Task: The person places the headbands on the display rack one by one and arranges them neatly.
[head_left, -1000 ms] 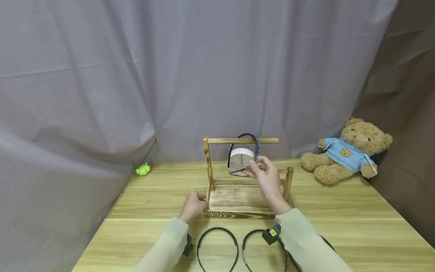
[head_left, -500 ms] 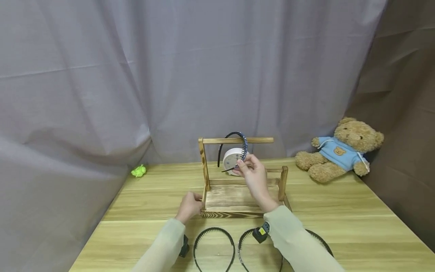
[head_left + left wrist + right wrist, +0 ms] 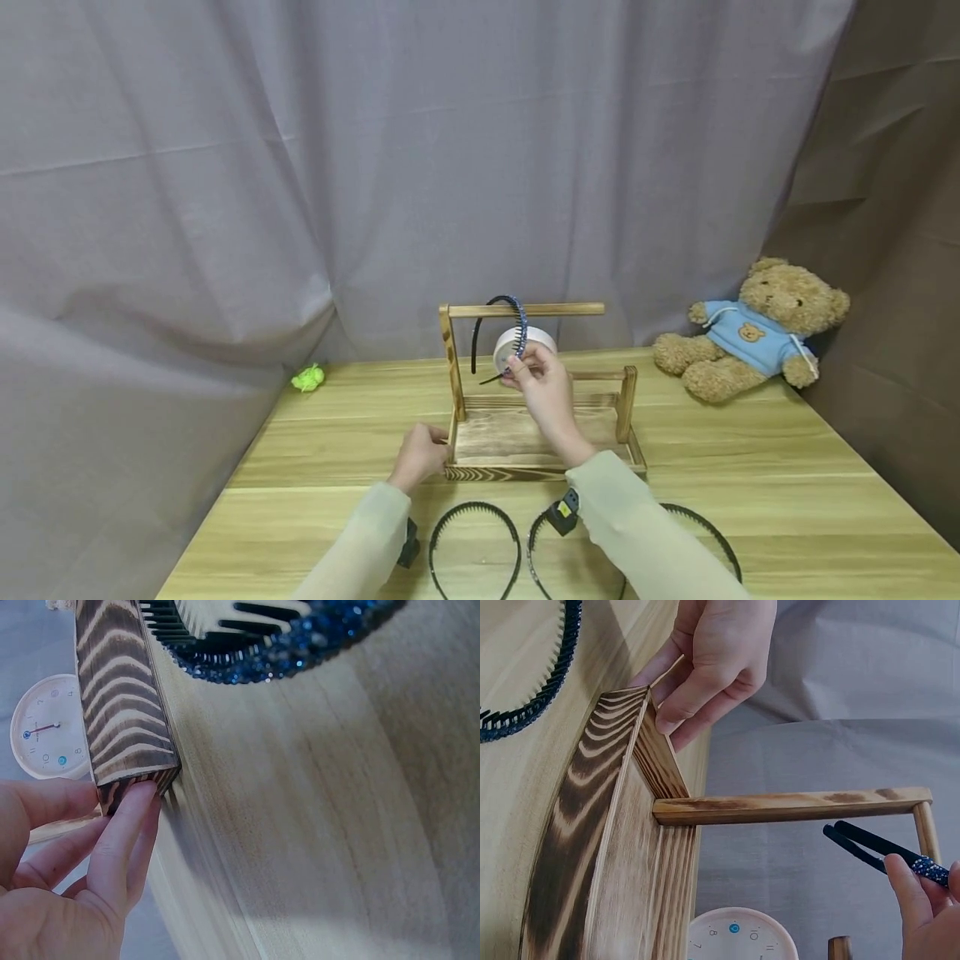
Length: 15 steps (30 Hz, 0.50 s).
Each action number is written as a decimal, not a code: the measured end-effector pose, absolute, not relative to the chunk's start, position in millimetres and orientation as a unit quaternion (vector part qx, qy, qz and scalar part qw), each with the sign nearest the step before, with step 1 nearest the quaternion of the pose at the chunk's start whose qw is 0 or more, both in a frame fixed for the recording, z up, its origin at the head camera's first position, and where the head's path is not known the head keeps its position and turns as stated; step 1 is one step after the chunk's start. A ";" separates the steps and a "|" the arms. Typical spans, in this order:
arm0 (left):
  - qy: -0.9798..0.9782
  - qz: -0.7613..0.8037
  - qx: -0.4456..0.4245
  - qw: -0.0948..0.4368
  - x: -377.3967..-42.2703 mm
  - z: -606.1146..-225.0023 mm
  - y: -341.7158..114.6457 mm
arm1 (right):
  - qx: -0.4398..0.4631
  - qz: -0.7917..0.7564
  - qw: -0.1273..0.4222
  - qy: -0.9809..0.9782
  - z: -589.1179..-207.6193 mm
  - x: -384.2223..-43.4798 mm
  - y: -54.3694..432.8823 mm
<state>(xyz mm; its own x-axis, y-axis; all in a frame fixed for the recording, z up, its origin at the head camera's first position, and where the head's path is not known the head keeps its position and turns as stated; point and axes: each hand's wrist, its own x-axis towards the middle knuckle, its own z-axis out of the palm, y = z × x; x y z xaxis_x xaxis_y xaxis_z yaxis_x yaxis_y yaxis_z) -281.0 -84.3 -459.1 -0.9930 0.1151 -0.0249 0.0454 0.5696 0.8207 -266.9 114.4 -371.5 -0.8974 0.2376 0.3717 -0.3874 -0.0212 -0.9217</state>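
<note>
My right hand (image 3: 551,404) pinches a black toothed headband (image 3: 522,325) with blue glittery stones near one end. The headband's arch straddles the top bar of a wooden rack (image 3: 510,474), toward the bar's left end. Its two ends hang below the bar in the right wrist view, where the headband (image 3: 931,870) shows beside the upright. My left hand (image 3: 420,457) grips the left side of the rack's tray base. In the left wrist view, the left hand's (image 3: 82,877) thumb and fingers close around the base's front corner.
Three headbands lie in front of the rack: a left one (image 3: 472,505), a middle one (image 3: 530,546) and a right one (image 3: 723,537), partly covered by my sleeve. Behind the rack stands a round white clock (image 3: 543,337). A teddy bear (image 3: 768,337) and a green toy (image 3: 308,379) sit farther back.
My right hand has moved left along the top bar with the headband, bringing it closer to the left upright. My left hand keeps its grip on the base. The head view has shifted slightly.
</note>
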 end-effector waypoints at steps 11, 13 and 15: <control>0.883 0.466 0.046 0.041 -283.0 -460.3 -83.7 | 0.077 0.622 0.249 -0.738 -375.4 -270.6 104.0; 0.882 0.467 0.043 0.043 -282.4 -460.3 -84.0 | 0.082 0.612 0.247 -0.747 -376.2 -270.9 101.3; 0.882 0.467 0.042 0.044 -282.3 -460.4 -84.2 | 0.083 0.607 0.245 -0.752 -375.9 -270.9 98.5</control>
